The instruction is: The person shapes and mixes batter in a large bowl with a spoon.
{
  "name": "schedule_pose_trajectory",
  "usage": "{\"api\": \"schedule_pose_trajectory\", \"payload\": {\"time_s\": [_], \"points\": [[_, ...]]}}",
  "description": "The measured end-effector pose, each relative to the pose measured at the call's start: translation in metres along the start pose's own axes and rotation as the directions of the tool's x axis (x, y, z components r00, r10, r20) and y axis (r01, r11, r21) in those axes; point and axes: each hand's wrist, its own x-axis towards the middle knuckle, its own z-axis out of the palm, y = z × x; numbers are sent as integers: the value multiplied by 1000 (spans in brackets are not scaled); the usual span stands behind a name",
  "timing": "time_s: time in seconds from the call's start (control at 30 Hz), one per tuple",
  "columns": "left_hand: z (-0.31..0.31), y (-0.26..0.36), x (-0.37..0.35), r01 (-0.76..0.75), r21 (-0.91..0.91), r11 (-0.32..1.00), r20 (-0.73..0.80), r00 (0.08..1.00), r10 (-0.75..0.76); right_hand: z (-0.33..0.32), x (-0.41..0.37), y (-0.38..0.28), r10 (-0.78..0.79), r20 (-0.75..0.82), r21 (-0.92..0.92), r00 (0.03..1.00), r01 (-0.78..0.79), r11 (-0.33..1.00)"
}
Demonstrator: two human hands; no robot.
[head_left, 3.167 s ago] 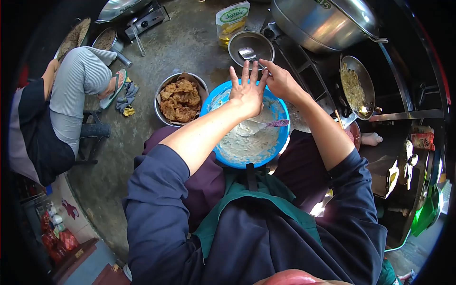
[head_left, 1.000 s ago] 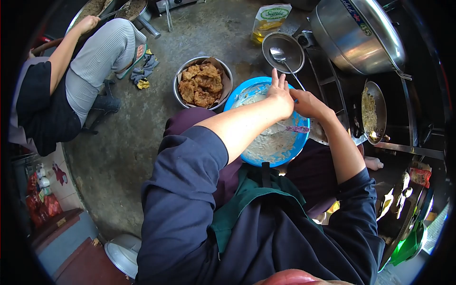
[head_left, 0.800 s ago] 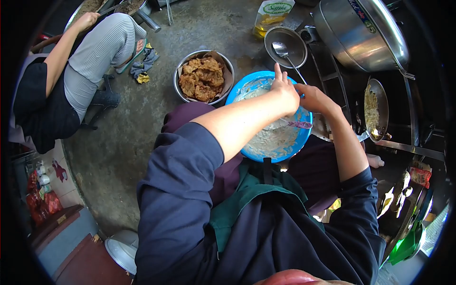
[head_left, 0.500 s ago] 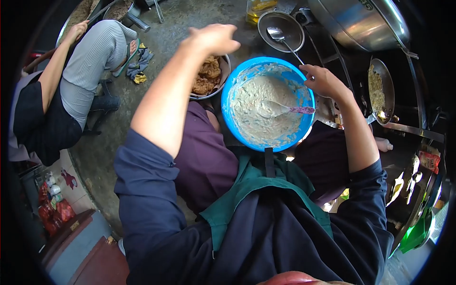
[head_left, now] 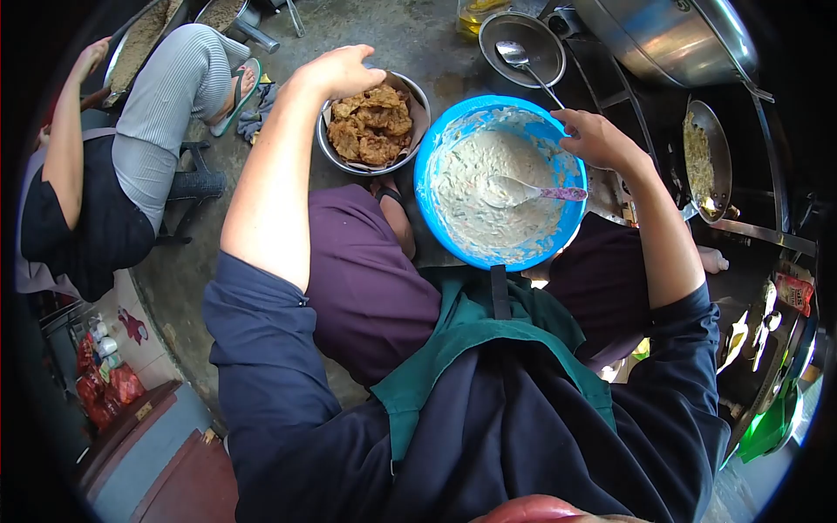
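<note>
My left hand (head_left: 342,71) is over the far left rim of a metal bowl (head_left: 418,96) of browned fried pieces (head_left: 370,126). Its fingers are apart, and nothing shows in them. At the upper right edge of a blue basin (head_left: 425,187), my right hand (head_left: 602,141) is closed on the handle end of a metal ladle (head_left: 514,56). The ladle's head lies over a round dark pan (head_left: 545,57). Pale, lumpy batter (head_left: 475,161) fills the basin, and a spoon with a patterned purple handle (head_left: 562,193) rests in it.
Another person (head_left: 161,131) sits at the left, an arm reaching to a long pan (head_left: 144,44). A large metal pot (head_left: 667,39) stands at the upper right, above a frying pan (head_left: 717,144) with yellowish bits. A bottle of yellow oil (head_left: 475,16) is at the top.
My left hand has shifted left and slightly down, uncovering more of the fried pieces. My right hand stays at the ladle handle. The other person's hand has moved left.
</note>
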Motion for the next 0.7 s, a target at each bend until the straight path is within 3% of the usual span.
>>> {"api": "schedule_pose_trajectory", "payload": {"time_s": [0.23,0.37,0.53,0.6,0.7], "points": [[9,38,17,-62,21,998,9,998,61,2,3,0,-9,-55,-49,998,6,999],[9,71,19,-138,43,989,125,983,132,0,1,-1,-6,-39,-38,999,5,999],[15,114,18,-272,-19,962,248,931,268,4,3,3,-85,-111,14,990,87,996],[27,125,20,-398,-7,917,214,895,391,3,-1,-12,-88,-171,14,981,92,996],[48,147,21,-556,-47,830,256,796,548,0,-1,-27,-252,-293,34,923,273,961]]}}
